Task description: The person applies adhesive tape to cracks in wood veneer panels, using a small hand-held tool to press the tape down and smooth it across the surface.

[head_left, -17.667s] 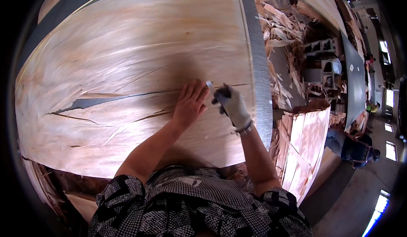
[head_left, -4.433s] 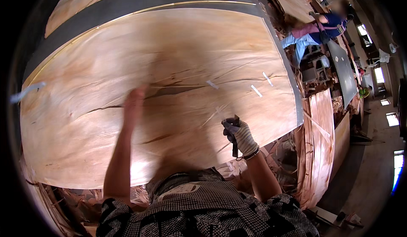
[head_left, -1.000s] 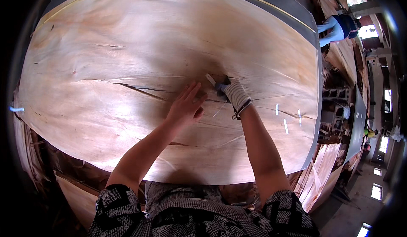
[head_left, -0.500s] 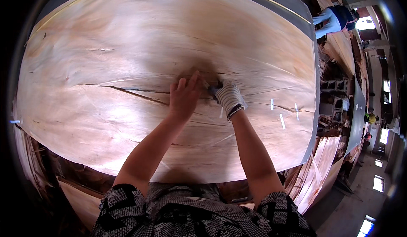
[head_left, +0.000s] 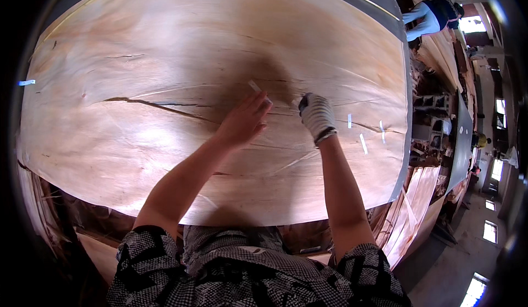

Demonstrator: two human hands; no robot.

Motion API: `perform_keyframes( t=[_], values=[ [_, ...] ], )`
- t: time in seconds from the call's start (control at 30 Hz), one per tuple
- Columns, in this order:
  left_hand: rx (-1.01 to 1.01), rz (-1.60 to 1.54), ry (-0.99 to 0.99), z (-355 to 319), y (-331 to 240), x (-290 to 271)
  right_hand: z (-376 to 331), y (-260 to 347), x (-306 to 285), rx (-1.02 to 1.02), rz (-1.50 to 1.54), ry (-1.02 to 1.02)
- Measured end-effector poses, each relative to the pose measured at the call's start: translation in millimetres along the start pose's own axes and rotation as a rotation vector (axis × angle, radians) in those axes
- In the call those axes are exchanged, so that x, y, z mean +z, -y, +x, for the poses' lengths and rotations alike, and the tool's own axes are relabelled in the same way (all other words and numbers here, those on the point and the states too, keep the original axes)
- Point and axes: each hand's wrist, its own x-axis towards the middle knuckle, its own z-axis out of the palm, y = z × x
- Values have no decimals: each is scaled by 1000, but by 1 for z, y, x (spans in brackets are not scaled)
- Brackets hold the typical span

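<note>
A wide sheet of pale wood veneer spreads out before me, split by a long dark crack left of centre. My bare left hand lies with fingers extended on the sheet, fingertips on a short whitish strip of tape. To its right, apart from it, my right hand wears a striped white glove with dark fingertips. Its fingers are closed; a small pale piece shows beside them, too blurred to name. Right of that hand, short tape strips stick to the veneer near another split.
Dark grey sheet borders the veneer at the far edge, with a thin yellowish strip along it. A bluish tape piece sits at the left edge. Veneer scraps and hollow blocks lie rightward; another person bends at upper right.
My right hand has moved right, away from my left hand. The left hand has shifted slightly down and turned rightward, and a tape strip now shows at its fingertips. The whole view has shifted a little.
</note>
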Motion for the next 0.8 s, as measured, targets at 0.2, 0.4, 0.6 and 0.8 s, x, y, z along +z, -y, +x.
perform_keyframes(
  t=[0.2, 0.4, 0.6, 0.8],
  values=[
    [219, 150, 113, -28, 23, -26, -42, -10, 4, 257, 1004, 18],
    [210, 199, 14, -28, 25, -21, -42, 31, 0, 336, 1073, 69],
    [144, 220, 26, -28, 19, -23, -25, 43, 38, 200, 945, 119],
    [34, 231, -7, -20, -12, -5, -19, 33, 67, 174, 813, 86]
  ],
)
